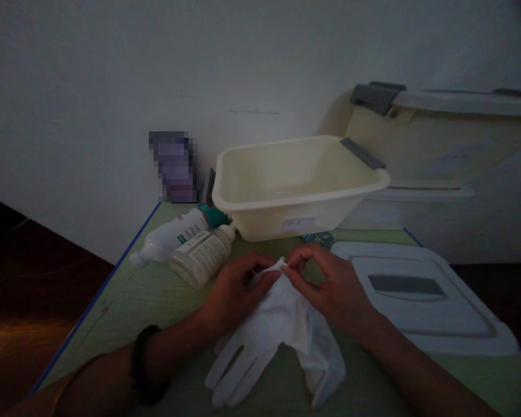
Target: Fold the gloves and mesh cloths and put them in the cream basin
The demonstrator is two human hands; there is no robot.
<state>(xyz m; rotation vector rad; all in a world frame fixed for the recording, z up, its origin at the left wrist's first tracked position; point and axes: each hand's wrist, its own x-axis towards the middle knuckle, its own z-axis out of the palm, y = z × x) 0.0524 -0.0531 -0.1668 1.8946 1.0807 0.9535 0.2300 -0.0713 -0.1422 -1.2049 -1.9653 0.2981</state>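
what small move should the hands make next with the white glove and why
Probably ease the left hand and right hand slightly apart to spread the glove: both pinch its top edge close together, and the cloth between them gathers into a small peak.

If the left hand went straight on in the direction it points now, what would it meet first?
Most likely the fingers of the right hand, just ahead of the left hand at the pinched part of the white glove fabric; exact depth is unclear in this one view.
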